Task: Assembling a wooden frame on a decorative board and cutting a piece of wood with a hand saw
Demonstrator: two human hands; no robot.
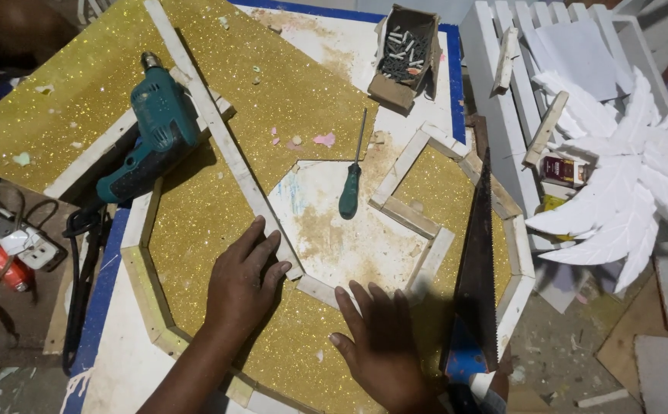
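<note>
My left hand (243, 285) lies flat, fingers apart, on a gold glitter sheet (204, 222) framed with pale wooden strips (223, 138). My right hand (380, 345) also rests flat and open on the glitter sheet near the lower strip of the frame, slightly blurred. Neither hand holds anything. A green-handled screwdriver (352, 180) lies on the bare white board in the frame's opening. A hand saw (477, 268) with a dark blade lies just right of my right hand.
A teal power drill (154, 134) rests on the glitter at upper left, its cord running to a socket strip (23, 245). A cardboard box of screws (407, 57) sits at the top. White foam wing shapes (633, 184) and white slats (518, 77) stand right.
</note>
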